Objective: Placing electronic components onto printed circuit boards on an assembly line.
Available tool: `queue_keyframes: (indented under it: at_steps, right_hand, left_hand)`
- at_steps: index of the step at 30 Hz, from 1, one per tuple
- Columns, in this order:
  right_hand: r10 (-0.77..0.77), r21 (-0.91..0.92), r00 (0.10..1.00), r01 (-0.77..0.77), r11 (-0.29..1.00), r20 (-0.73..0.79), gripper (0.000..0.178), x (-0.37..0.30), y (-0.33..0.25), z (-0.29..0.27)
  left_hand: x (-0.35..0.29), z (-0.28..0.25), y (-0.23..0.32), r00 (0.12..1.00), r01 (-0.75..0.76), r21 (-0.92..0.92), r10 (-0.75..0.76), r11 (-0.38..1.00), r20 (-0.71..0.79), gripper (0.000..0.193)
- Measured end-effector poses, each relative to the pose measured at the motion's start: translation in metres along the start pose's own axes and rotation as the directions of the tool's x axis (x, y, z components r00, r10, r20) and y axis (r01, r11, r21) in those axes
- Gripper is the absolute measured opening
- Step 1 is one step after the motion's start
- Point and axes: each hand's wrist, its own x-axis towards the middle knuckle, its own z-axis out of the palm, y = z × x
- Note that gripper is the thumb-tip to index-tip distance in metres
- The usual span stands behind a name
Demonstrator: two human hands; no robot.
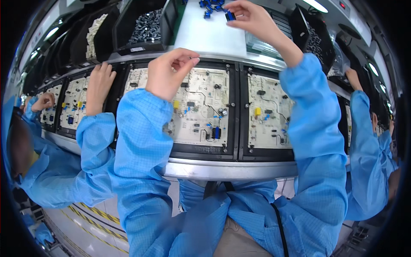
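Note:
My right hand (252, 19) is raised at the far side, its thumb and fingers closed on a small blue-and-black block component (230, 16). Close by, several similar blue components (208, 7) lie loose on a white surface (205, 36). Over the far left part of a pale circuit board (201, 124) is my left hand (169, 73), thumb and forefinger pinched together. Whatever sits between those fingertips is too small to make out. A blue-and-black component (216, 133) stands near the board's lower right corner. My right forearm partly covers a second board (267, 124).
Black frames (233, 111) hold the boards along a metal rail (231, 169). Behind stand black bins with dark small parts (147, 26) and white parts (95, 34). Co-workers' hands (99, 83) reach in at left, and another sleeve (364, 128) is at right.

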Motion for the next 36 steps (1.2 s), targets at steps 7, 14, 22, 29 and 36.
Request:
queue_keyframes:
  at_steps: [7, 14, 22, 29, 36]
  right_hand:
    - [0.047, -0.029, 0.961, -0.041, 0.999, 0.273, 0.036, -0.132, -0.1, -0.063]
    - [0.087, -0.11, 0.965, -0.061, 0.992, 0.248, 0.037, -0.173, -0.124, -0.09]
    - [0.507, -0.349, 0.838, -0.422, 0.837, 0.203, 0.039, -0.234, -0.123, -0.123]
    - [0.638, -0.442, 0.751, -0.52, 0.731, 0.17, 0.037, -0.265, -0.109, -0.108]
    - [0.581, -0.496, 0.793, -0.436, 0.751, 0.183, 0.039, -0.263, -0.104, -0.105]
  left_hand:
    - [-0.002, 0.014, -0.005, 0.995, -0.011, -0.079, 0.019, 0.997, 0.101, 0.015]
    - [-0.001, 0.026, -0.016, 0.987, 0.012, -0.086, 0.002, 0.996, 0.163, 0.03]
    - [0.006, 0.019, -0.022, 0.977, 0.062, -0.285, 0.001, 0.956, 0.215, 0.027]
    - [0.001, 0.021, -0.011, 0.975, 0.08, -0.205, -0.034, 0.976, 0.22, 0.028]
    - [0.002, 0.024, -0.015, 0.974, 0.048, -0.197, -0.003, 0.979, 0.225, 0.029]
